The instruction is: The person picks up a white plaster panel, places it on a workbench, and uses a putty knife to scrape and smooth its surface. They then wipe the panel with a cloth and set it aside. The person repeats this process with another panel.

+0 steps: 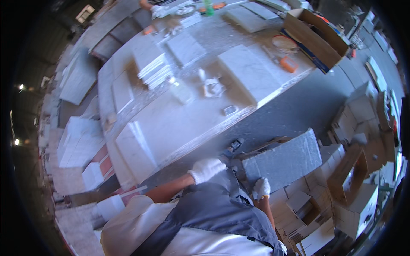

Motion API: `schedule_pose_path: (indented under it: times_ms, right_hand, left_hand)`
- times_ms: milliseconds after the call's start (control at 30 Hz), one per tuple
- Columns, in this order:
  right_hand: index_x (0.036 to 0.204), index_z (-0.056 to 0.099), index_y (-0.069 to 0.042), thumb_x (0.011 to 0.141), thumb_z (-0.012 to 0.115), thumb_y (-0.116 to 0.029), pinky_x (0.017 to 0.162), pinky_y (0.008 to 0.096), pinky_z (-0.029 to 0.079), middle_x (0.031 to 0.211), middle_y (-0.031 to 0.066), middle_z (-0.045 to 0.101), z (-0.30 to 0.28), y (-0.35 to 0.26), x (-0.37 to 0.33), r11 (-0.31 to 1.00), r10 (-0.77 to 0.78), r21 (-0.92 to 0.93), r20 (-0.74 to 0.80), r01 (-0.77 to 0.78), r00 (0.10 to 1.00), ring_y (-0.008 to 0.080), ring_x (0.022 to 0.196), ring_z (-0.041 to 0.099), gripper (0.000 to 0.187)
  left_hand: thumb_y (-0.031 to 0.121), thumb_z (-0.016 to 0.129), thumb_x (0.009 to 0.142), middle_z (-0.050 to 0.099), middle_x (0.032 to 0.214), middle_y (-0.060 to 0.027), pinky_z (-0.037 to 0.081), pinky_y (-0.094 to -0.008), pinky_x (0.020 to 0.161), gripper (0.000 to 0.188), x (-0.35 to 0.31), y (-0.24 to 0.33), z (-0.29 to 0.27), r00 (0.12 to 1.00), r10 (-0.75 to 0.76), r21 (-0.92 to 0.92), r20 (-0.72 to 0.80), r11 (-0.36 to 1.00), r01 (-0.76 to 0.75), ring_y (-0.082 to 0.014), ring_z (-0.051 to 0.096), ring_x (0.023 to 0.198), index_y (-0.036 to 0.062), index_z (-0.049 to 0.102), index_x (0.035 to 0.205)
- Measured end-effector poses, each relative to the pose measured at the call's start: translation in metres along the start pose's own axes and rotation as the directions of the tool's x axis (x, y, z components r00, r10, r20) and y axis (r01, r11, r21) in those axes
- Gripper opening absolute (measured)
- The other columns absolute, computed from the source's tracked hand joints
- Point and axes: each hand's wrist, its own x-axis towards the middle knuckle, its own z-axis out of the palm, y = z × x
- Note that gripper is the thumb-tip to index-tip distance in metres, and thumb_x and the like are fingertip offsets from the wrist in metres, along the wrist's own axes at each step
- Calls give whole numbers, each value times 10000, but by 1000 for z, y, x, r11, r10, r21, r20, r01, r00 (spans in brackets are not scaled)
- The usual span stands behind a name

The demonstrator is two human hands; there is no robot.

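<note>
My left hand (208, 170), in a white knit glove, is in front of my grey apron (209, 209), near the table's front edge. Blur hides how its fingers are set. My right hand (261, 188), gloved the same way, is closed at the near edge of a grey rectangular stone slab (284, 161). The slab is tilted beside my right leg, above boxes and white tiles. What lies under it is mostly hidden. A dark shoe (236, 144) shows between the slab and the table.
On the worktable (171, 132) are a stack of white tiles (151, 64), a large marble-look slab (250, 72), a clear bottle (181, 91), an orange tool (288, 64) and an open cardboard box (316, 36). Another person's gloved hand (160, 11) is at the far side. Cartons (348, 175) crowd the right.
</note>
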Motion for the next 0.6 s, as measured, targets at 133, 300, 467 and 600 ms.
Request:
schedule_pose_path:
  times_ms: [133,300,467,600]
  right_hand:
    - [783,652,-76,905,612,-617,648,364,443,780,51,595,-4,-12,-4,-434,393,881,-1,186,920,209,729,555,556]
    - [775,520,-236,984,520,-286,702,431,411,741,-35,545,17,24,-2,-696,110,676,432,-240,895,219,743,534,215]
    - [822,639,-201,881,624,-271,714,398,493,834,-6,625,-4,39,5,955,-213,-147,260,256,942,217,832,623,93]
    - [920,743,-188,889,618,-296,822,379,541,944,5,713,-70,6,7,795,-406,-261,441,547,800,217,977,673,168]
  left_hand:
    - [549,502,997,716,950,-148,508,-468,812,499,-60,2,14,995,-98,4,22,995,98,-367,672,916,109,730,938]
    - [579,506,987,722,921,-151,521,-483,785,526,-90,-4,8,980,-196,71,-35,978,198,-371,685,889,111,732,908]
    - [535,469,1008,728,1103,-139,535,-472,872,492,-148,-15,13,954,-298,78,-15,951,298,-355,697,1006,127,731,1091]
    - [508,486,1002,724,1116,-159,536,-487,885,459,-217,-35,24,900,-435,27,-28,900,435,-378,693,1019,131,724,1107]
